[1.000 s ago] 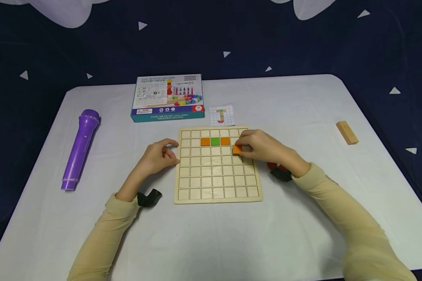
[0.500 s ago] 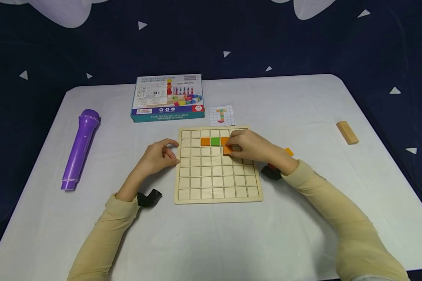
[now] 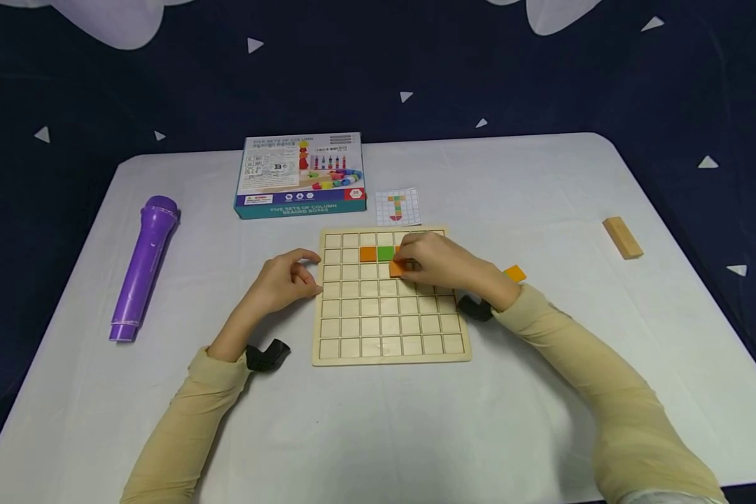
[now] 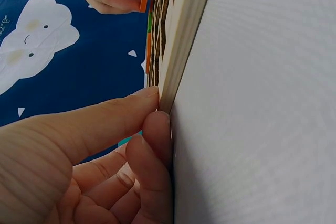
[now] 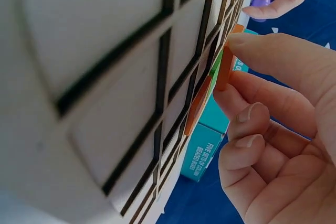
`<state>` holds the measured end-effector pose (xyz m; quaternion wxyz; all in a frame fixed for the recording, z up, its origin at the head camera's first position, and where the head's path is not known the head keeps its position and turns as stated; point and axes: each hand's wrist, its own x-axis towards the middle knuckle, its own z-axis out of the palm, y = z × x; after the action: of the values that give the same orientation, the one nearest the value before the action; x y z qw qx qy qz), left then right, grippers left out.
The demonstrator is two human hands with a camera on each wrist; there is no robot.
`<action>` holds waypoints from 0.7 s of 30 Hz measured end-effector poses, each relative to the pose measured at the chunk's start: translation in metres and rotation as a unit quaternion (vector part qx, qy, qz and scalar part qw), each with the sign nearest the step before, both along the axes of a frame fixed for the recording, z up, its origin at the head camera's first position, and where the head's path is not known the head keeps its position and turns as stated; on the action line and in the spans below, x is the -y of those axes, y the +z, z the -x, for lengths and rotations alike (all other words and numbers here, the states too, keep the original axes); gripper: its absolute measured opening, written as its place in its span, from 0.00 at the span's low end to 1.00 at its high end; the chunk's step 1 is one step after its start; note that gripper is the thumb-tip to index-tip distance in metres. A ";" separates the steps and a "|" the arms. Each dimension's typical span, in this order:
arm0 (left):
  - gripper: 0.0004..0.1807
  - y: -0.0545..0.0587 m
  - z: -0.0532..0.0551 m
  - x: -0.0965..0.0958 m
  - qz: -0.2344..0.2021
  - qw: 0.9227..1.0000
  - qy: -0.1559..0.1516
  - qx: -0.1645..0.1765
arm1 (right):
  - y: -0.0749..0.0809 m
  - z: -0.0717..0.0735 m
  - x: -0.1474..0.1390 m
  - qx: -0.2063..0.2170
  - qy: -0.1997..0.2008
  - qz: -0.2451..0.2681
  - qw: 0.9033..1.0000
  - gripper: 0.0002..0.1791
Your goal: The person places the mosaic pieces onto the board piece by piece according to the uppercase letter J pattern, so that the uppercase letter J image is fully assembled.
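Observation:
My right hand (image 3: 437, 260) pinches an orange square tile (image 3: 396, 269) between thumb and fingertips, over the gridded wooden board (image 3: 379, 355). In the right wrist view this tile (image 5: 226, 69) stands tilted, just off the board's surface. Beneath it, a row holds an orange tile (image 3: 367, 254), a green tile (image 3: 385, 253) and another orange tile, mostly covered by the right hand. My left hand (image 3: 283, 282) touches the board's left edge with thumb and index fingertips set apart; the left wrist view shows the thumb (image 4: 121, 116) against that edge.
Behind the board lie a small pattern card (image 3: 397, 207) and a boxed toy set (image 3: 300, 175). A purple tube (image 3: 143, 273) lies at the left. One loose orange tile (image 3: 514, 274) shows beside the right wrist; a wooden block (image 3: 622, 238) lies farther right.
The right hand has moved left across the board with the orange tile, from the right columns to below the tile row. The left hand and board have stayed put.

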<state>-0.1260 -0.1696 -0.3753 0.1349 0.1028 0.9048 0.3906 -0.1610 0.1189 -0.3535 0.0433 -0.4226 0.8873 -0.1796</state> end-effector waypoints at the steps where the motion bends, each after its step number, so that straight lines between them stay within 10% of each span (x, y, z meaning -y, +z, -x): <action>1: 0.27 0.000 0.000 0.000 0.000 1.000 0.000 -0.001 | 0.000 0.000 0.001 0.000 0.002 0.000 1.000 0.09; 21: 0.26 0.000 0.000 0.000 0.002 1.000 -0.001 -0.001 | 0.001 0.002 0.013 0.004 0.004 -0.024 1.000 0.10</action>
<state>-0.1262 -0.1696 -0.3755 0.1346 0.1035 0.9056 0.3888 -0.1627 0.1061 -0.3529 0.0583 -0.4244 0.8894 -0.1596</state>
